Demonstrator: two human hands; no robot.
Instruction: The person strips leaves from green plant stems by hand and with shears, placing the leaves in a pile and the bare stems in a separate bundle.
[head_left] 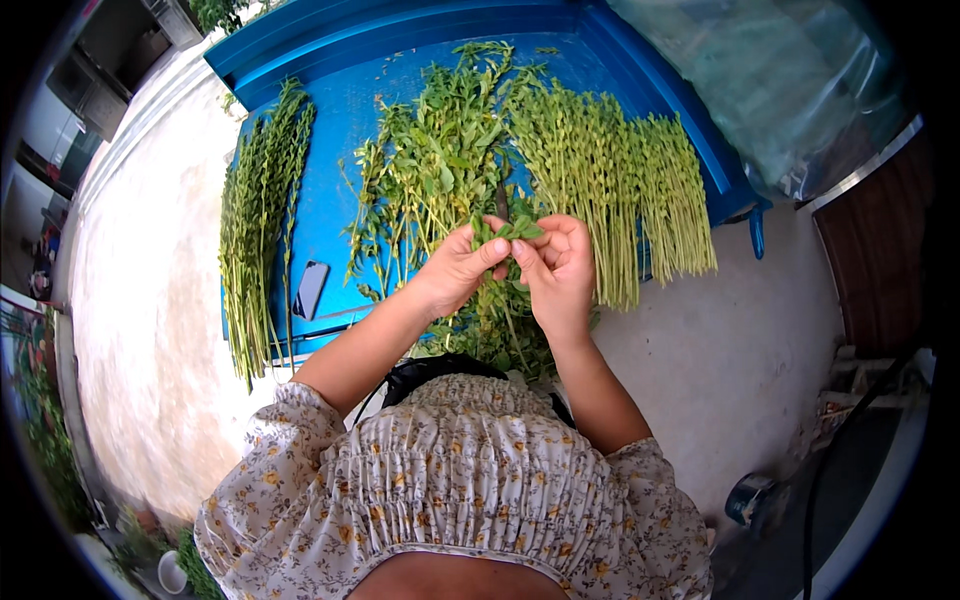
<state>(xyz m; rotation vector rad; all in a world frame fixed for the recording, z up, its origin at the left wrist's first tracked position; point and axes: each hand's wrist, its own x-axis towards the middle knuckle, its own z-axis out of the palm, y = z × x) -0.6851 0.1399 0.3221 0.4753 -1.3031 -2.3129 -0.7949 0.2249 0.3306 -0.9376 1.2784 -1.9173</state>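
My left hand (468,262) and my right hand (556,268) meet at the middle, above the near edge of a blue truck bed (335,180). Between their pinched fingers is the green leafy top of a plant stalk (522,228), which looks like sesame. Just beyond the fingers a narrow dark thing (502,200) shows, its kind unclear. Past my hands spreads a loose pile of leafy stalks (440,150). Trimmed, pod-covered stalks (590,180) lie in a neat row to the right. More leaves (490,325) hang below my hands, in front of my body.
On the left a separate bundle of stalks (262,210) overhangs the bed's edge. A phone (311,290) lies beside it. Raised blue side walls (400,35) bound the bed's back and right. Clear plastic sheeting (770,90) covers something at upper right. Concrete ground (140,330) surrounds the bed.
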